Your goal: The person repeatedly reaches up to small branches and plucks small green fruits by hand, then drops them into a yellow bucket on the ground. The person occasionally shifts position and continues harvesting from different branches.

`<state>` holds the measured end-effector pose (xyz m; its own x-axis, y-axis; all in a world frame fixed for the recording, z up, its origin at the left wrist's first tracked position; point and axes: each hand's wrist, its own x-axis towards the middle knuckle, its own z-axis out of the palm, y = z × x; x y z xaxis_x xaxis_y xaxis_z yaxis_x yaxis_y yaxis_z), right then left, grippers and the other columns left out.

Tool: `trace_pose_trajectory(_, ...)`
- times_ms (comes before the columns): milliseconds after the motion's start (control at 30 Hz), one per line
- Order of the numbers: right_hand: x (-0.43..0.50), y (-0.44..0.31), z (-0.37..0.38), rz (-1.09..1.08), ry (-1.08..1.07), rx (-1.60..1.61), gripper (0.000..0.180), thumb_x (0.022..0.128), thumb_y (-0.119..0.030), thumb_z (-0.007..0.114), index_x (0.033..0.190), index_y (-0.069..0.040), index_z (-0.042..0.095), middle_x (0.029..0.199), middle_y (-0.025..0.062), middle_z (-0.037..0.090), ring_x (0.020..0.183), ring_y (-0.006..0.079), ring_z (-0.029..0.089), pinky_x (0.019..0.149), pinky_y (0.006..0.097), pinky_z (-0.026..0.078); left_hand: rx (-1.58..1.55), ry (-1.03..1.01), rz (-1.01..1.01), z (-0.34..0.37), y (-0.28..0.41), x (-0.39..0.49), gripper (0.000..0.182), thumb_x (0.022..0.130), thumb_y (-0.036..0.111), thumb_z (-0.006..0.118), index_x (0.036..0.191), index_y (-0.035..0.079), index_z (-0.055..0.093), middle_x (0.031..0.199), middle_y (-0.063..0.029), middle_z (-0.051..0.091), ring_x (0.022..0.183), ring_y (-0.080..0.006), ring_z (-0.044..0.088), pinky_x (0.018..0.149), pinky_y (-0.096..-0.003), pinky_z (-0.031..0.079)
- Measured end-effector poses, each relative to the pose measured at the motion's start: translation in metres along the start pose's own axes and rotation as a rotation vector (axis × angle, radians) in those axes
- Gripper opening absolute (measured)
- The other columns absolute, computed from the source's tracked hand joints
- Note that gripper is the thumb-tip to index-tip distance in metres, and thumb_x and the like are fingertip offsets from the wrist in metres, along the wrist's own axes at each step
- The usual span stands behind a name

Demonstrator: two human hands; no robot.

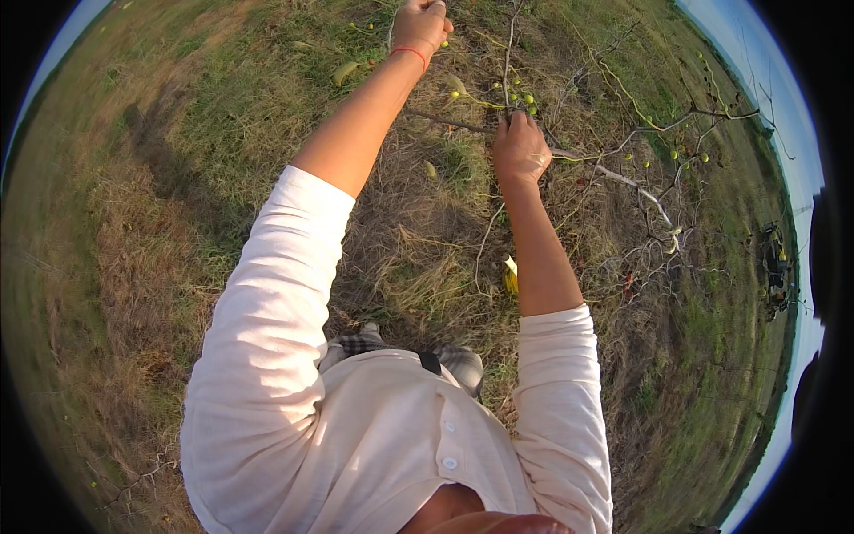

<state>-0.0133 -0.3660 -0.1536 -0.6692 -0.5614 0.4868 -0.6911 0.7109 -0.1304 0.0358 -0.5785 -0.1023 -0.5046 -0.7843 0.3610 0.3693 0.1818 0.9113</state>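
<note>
My right hand is closed around a thin woody branch of a nearly leafless plant. Small round yellow-green fruits cluster just above its fingers. Farther out and to the left, my left hand is raised at the top edge, fingers curled, with a red thread around the wrist. Its palm faces away, so I cannot tell what is in it. One green fruit shows beside that wrist. More bare, crooked branches with scattered fruits spread to the right of my right hand.
Dry and green grass covers the ground around my feet. A yellow object with a white end lies partly behind my right forearm. Twigs tangle low on the right. A dark object, too small to identify, stands at far right.
</note>
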Motion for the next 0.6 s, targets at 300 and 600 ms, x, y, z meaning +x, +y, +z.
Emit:
trace_pose_trajectory(300,0.002,0.000,0.002,-0.027,0.039,0.009,0.020,0.085,-0.028,0.054,0.085,-0.008,0.054,0.084,0.0079,0.059,0.081,0.0244,0.059,0.060,0.0369,0.050,-0.466,0.195,-0.604,-0.014,-0.002,-0.035,0.024,0.093,0.024,0.039,0.081,0.004,0.045,0.078,-0.0114,0.055,0.053,-0.0122,0.048,0.034,-0.0205,0.027)
trace_pose_trajectory(600,-0.009,-0.002,0.001,-0.011,0.000,-0.016,0.018,0.084,-0.026,0.055,0.085,-0.009,0.054,0.085,0.0068,0.059,0.083,0.0241,0.058,0.061,0.0362,0.051,-0.464,0.383,-0.763,0.012,-0.007,-0.019,0.032,0.090,0.039,0.047,0.096,0.008,0.049,0.070,-0.0064,0.053,0.047,-0.0105,0.043,0.035,-0.0225,0.026)
